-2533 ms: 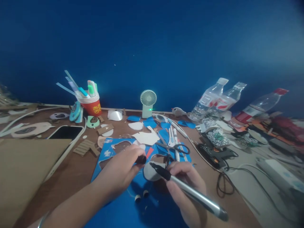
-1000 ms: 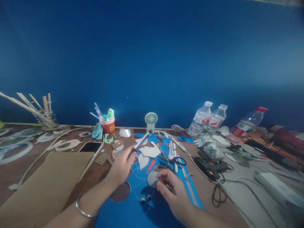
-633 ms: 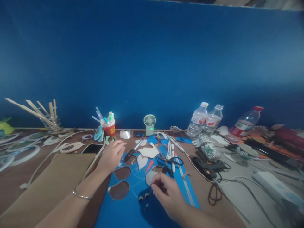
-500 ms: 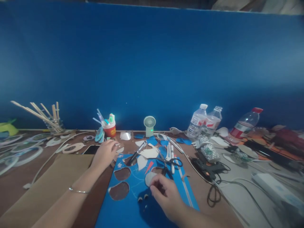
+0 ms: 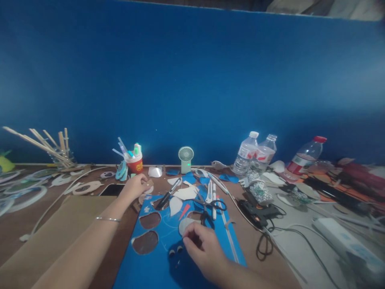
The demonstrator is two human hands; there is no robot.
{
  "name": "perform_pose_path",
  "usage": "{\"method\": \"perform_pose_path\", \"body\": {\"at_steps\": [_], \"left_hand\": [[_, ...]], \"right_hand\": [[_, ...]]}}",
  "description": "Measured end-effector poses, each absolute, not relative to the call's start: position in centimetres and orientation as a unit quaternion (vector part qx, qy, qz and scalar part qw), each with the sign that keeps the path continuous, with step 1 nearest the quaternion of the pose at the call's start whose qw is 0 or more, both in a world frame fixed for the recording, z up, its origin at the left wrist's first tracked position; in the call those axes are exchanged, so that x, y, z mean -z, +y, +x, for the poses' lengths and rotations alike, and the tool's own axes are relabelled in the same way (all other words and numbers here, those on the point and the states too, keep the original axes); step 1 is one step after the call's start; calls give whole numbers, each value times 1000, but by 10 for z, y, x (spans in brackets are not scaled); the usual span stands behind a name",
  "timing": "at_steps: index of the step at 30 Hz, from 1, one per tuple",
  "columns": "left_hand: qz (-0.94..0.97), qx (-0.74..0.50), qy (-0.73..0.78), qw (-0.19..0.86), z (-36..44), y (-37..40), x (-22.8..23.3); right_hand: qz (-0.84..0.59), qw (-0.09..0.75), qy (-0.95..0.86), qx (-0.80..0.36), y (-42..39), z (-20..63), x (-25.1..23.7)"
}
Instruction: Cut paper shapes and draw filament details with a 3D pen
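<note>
My right hand rests on the blue sheet, fingertips pinched down on the edge of the pale round cutout — a narrow grip, pressing it in place rather than lifting it. My left hand is stretched out to the far-left corner of the sheet, fingers curled around a small tan cardboard scrap near the red cup; whether I truly have it pinched or only touch it, I cannot tell at this size.

As for progress, several shapes are already cut out of the sheet (two brown-showing holes lie beside my right hand), and two tiny dark-and-white eye pieces sit loose just in front of my fingers, not yet fixed to anything. The marker lies set down at the sheet's top edge, the scissors just right of it — so I judge the cutting mostly done and the assembling left.
</note>
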State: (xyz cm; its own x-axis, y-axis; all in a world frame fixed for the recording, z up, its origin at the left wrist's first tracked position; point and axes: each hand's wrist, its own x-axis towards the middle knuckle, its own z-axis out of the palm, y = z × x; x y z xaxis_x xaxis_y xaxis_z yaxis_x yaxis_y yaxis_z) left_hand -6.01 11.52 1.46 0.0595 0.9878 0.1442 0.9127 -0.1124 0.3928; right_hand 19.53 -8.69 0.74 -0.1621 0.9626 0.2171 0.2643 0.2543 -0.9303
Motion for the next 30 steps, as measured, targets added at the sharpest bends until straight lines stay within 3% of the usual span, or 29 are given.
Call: {"method": "perform_pose_path", "body": {"at_steps": [14, 21, 30], "left_hand": [[703, -208, 672, 103, -75, 117, -25], [698, -222, 681, 7, -70, 106, -31], [721, -178, 665, 82, -53, 101, -28]], "right_hand": [[-470, 435, -656, -399, -88, 196, -8], [-470, 435, -660, -393, -86, 196, -8], [-472, 436, -657, -394, -88, 195, -12]]}}
